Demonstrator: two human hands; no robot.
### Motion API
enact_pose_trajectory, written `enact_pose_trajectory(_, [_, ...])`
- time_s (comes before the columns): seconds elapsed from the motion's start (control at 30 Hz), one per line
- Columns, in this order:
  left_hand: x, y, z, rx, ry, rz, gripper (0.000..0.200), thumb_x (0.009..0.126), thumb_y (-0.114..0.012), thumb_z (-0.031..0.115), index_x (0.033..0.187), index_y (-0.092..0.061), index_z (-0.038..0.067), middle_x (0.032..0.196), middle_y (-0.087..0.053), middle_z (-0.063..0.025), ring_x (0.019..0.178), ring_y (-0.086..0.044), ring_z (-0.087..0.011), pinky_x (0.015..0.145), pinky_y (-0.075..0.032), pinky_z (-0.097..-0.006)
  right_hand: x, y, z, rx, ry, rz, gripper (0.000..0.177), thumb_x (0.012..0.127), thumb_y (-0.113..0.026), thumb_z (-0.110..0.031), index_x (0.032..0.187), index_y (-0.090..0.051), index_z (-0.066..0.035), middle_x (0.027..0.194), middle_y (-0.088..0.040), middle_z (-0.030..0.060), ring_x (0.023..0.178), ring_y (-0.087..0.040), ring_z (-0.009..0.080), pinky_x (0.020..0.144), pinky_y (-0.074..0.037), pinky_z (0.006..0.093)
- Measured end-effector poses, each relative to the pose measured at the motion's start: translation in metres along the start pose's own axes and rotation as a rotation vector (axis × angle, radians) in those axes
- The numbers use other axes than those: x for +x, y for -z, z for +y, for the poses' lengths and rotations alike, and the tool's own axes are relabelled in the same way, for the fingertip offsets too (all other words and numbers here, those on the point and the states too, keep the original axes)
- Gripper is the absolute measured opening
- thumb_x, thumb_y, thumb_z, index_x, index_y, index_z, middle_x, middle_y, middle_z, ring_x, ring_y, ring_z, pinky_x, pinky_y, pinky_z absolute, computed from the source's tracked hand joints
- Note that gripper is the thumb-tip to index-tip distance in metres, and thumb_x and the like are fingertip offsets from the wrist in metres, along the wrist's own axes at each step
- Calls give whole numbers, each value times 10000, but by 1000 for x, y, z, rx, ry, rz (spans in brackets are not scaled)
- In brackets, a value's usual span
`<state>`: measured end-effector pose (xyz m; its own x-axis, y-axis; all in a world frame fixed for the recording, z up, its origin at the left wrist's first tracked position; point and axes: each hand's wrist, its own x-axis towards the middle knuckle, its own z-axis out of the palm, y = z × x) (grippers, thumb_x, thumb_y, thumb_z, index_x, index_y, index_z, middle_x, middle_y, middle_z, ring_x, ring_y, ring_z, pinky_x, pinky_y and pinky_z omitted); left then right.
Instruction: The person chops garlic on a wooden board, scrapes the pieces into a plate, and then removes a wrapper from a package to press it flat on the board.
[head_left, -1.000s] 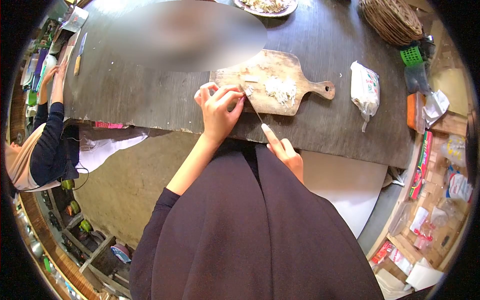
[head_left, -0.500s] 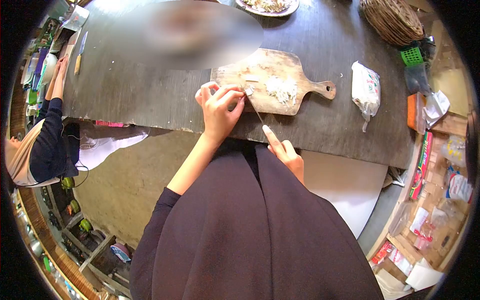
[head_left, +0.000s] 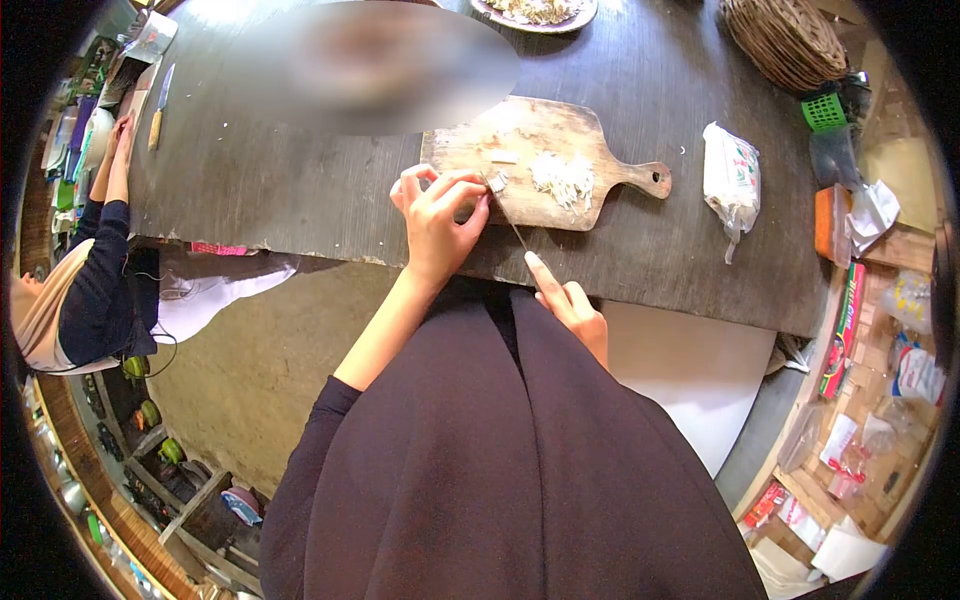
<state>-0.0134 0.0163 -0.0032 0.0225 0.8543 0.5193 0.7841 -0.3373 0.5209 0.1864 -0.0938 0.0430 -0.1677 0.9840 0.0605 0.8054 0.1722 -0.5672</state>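
A wooden cutting board (head_left: 545, 122) with a handle lies near the table's front edge. Over its left front corner, my left hand (head_left: 440, 222) has its thumb and fingers pinched together; what they hold is hidden. My right hand (head_left: 572, 312) is closed round a knife (head_left: 513, 224), its handle mostly covered by the fingers. The blade slants away to the left and meets the board right beside my left fingertips. Small white cut pieces (head_left: 498, 182) sit against the blade. A heap of chopped white pieces (head_left: 563, 180) lies at the board's middle right.
A white plastic packet (head_left: 731, 180) lies to the right. A plate of shredded food (head_left: 535, 12) and stacked woven trays (head_left: 785, 42) stand at the back. Another knife (head_left: 160, 108) lies far left, near another person's hands (head_left: 122, 138). A blurred patch covers the upper left table.
The knife blade has shifted very slightly beside my left fingertips. Both my hands stay in nearly the same place, and the heap looks the same.
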Motion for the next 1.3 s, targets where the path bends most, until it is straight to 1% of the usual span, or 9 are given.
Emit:
enact_pose_trajectory(0.5, [-1,1,0,-10,8,-5,102,767,-801,165,845,-736,176,1022,-740,101,1064,-524,-237,999,-309,-443,-1,-4,4,3,23,-20,553,981,-669,-222,1502,-533,-347,829,-498,100,592,-644,298,545,-506,425])
enact_pose_trajectory(0.57, [-1,1,0,-10,7,-3,99,769,-800,165,844,-736,176,1022,-741,102,1063,-525,-237,999,-310,-443,2,2,-3,10,-31,-45,497,985,-651,-129,1460,-585,-257,815,-540,105,642,-622,287,603,-503,402])
enact_pose_trajectory(0.6, [-1,1,-1,-9,7,-2,99,768,-801,166,842,-736,176,1021,-741,101,1063,-525,-236,998,-312,-442,1,1,-2,11,-31,-46,497,985,-651,-129,1460,-585,-257,815,-540,105,642,-622,287,603,-503,402])
enact_pose_trajectory(0.67, [-1,1,-1,-9,5,-1,99,767,-802,166,841,-736,175,1021,-741,100,1063,-525,-236,997,-314,-442,2,-3,0,-2,-20,-7,551,982,-666,-223,1502,-534,-350,828,-496,102,588,-643,298,549,-511,422])
enact_pose_trajectory(0.73, [-1,2,1,-6,18,-15,113,758,-817,133,846,-750,154,1035,-754,65,1061,-528,-256,1013,-315,-415,5,-7,1,5,-17,4,551,981,-667,-225,1501,-534,-349,823,-491,99,583,-641,296,551,-514,425])
enact_pose_trajectory(0.97, [-2,2,0,7,-4,-6,107,762,-802,166,850,-741,175,1021,-744,98,1065,-523,-239,994,-318,-437,-6,-16,16,-24,69,14,567,975,-683,-223,1505,-528,-348,808,-463,92,572,-626,313,563,-518,454])
enact_pose_trajectory(1.1, [-2,1,0,-13,8,-3,110,763,-805,161,853,-742,174,1028,-748,99,1068,-522,-237,996,-316,-439,-5,-4,8,20,25,-20,567,977,-681,-217,1506,-526,-349,813,-469,96,579,-627,325,562,-514,455])
enact_pose_trajectory(1.17, [-3,1,-1,-16,10,-1,112,762,-807,160,853,-742,173,1031,-749,100,1069,-521,-237,997,-316,-440,-3,-1,1,7,-5,-31,498,971,-658,-105,1450,-592,-221,792,-510,101,625,-584,262,596,-503,395])
enact_pose_trajectory(1.3, [-4,1,-2,-13,11,-2,112,761,-812,159,848,-743,172,1032,-751,95,1075,-519,-239,1002,-315,-443,2,-2,-2,-14,-17,-18,500,969,-659,-104,1450,-593,-222,787,-506,100,626,-587,262,593,-502,393])
